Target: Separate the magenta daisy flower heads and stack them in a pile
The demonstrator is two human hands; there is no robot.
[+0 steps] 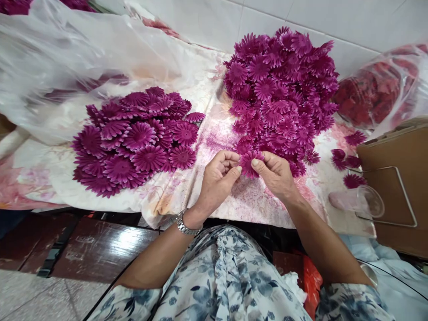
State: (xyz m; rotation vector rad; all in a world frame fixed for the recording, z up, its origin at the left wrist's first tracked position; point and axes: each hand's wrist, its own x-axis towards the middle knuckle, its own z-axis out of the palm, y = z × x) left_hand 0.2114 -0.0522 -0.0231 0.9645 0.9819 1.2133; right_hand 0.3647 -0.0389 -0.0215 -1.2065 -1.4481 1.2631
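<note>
Between my two hands is a purple artificial flower layer with pointed petals, held over the table's front part. My right hand pinches its right side, the thumb lying on top. At its left edge my left hand has thumb and fingers closed on the petal tips; the exact contact is partly hidden. Just beyond my hands rises a tall loose heap of the same purple flowers. To the left, flatter and more stacked, lies a second pile of purple flowers.
A floral cloth with purple dust covers the table. Clear plastic sheeting lies back left. At right are a bag of red flowers, a cardboard box, a wire frame, a tipped plastic cup and several loose flowers.
</note>
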